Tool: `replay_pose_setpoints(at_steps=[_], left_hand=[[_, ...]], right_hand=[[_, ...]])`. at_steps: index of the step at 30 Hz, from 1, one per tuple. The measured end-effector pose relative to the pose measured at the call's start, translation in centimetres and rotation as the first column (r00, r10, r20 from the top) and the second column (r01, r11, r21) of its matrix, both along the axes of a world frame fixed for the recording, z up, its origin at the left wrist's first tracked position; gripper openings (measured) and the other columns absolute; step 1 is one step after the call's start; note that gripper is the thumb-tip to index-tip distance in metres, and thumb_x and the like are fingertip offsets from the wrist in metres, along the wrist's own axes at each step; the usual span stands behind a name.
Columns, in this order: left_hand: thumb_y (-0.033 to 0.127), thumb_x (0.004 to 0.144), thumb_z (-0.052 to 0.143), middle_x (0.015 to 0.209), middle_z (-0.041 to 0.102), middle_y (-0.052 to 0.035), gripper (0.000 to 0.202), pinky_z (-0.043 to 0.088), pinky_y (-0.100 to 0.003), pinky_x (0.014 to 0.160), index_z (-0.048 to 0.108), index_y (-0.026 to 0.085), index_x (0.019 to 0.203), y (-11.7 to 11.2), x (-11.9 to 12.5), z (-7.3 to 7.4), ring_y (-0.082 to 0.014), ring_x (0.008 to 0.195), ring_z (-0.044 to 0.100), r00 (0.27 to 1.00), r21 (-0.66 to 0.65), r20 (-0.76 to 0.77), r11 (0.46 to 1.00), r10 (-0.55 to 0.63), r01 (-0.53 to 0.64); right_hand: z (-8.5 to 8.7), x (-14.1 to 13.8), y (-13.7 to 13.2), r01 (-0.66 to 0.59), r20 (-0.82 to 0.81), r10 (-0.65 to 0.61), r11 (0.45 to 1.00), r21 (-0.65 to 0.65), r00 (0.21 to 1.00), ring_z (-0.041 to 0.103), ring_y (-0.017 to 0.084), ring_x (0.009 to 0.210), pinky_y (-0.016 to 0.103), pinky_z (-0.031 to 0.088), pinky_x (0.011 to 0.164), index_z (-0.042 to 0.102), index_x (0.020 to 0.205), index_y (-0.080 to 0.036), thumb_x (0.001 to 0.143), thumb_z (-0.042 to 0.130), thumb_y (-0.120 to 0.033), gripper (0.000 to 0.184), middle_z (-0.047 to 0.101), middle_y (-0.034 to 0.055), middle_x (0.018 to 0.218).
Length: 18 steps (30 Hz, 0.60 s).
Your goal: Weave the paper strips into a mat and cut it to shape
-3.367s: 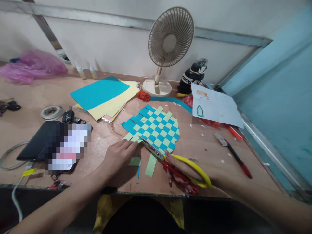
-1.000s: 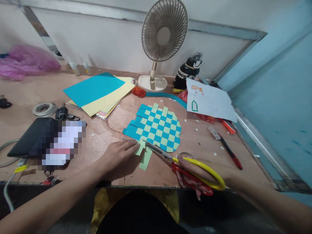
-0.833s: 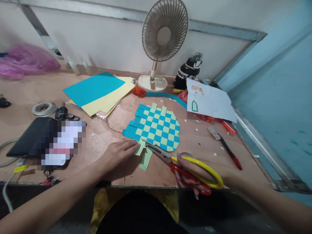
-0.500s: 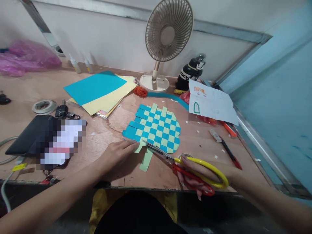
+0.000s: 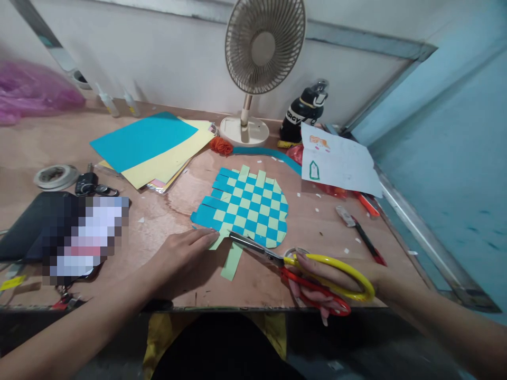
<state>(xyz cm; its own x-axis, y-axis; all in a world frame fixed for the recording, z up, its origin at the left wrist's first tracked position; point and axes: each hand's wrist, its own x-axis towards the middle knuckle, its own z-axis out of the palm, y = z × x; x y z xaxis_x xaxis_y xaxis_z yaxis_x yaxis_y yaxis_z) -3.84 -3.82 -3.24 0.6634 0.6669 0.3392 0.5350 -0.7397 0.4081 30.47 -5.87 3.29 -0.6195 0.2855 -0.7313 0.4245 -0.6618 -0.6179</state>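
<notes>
A mat of woven paper (image 5: 253, 207) in blue and pale green checks lies on the table, its lower right outline rounded, with loose strip ends along the left and top. My left hand (image 5: 185, 252) is closed at its lower left corner, fingertips on the paper's edge; the thumb is hidden. In my right hand (image 5: 330, 275) is a pair of scissors (image 5: 253, 244) with one yellow and one red handle loop. The blades point left along the mat's lower edge and look nearly closed. Below them a pale green strip (image 5: 232, 262) hangs out from the mat.
Blue and yellow paper sheets (image 5: 146, 140) lie behind on the left, near a fan (image 5: 244, 129) and a black bottle (image 5: 303, 116). A white drawing (image 5: 340, 161) and a cutter knife (image 5: 368, 240) are on the right. Left are a tape roll (image 5: 55, 178), keys and a phone (image 5: 85, 240).
The scissor blades, more open before, are now closer together at the mat's lower edge. The whole view has shifted slightly, so things appear further left. Both hands keep their holds.
</notes>
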Motion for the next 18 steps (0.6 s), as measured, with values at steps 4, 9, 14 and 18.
replay_pose_setpoints(at_steps=[4,9,14,18], left_hand=[[0.011,0.083,0.060,0.126,0.067,-0.0109,0.055,0.058,-0.039,0.086,0.048,0.022,0.135,-0.2,0.0,-0.1,-0.0254,0.111,0.067,1.000,-0.027,0.004,1.000,-0.011,0.011],[0.010,0.082,0.060,0.127,0.067,-0.0115,0.053,0.059,-0.039,0.084,0.050,0.020,0.133,-0.2,0.1,0.1,-0.0250,0.107,0.069,1.000,0.000,-0.012,1.000,0.008,-0.008],[0.011,0.083,0.059,0.126,0.067,-0.0120,0.051,0.060,-0.039,0.082,0.050,0.019,0.132,0.0,0.0,0.4,-0.0260,0.107,0.069,0.999,0.007,-0.042,1.000,-0.013,0.013],[0.010,0.081,0.060,0.128,0.066,-0.0113,0.054,0.059,-0.038,0.085,0.049,0.020,0.134,0.0,0.0,0.3,-0.0252,0.109,0.068,0.999,-0.007,-0.041,1.000,-0.019,0.019]], right_hand=[[0.4,-1.2,0.7,-0.010,0.030,0.009,1.000,0.012,1.000,0.037,0.006,0.033,0.026,0.053,0.042,0.060,0.080,-0.016,0.076,0.038,-0.091,0.079,0.043,-0.0070,0.050],[0.8,-1.9,1.1,-0.016,0.107,0.019,0.999,-0.028,0.994,0.036,0.006,0.032,0.025,0.051,0.039,0.057,0.074,-0.017,0.076,0.038,-0.092,0.077,0.043,-0.0067,0.048],[0.5,-1.4,1.1,0.021,0.062,-0.022,1.000,0.009,0.998,0.041,0.006,0.037,0.020,0.048,0.039,0.057,0.082,-0.017,0.078,0.045,-0.088,0.072,0.046,-0.0063,0.052],[0.5,-1.7,1.0,0.047,0.116,-0.053,0.997,0.054,0.992,0.043,0.006,0.037,0.019,0.045,0.037,0.054,0.084,-0.017,0.076,0.048,-0.087,0.070,0.049,-0.0057,0.054]])
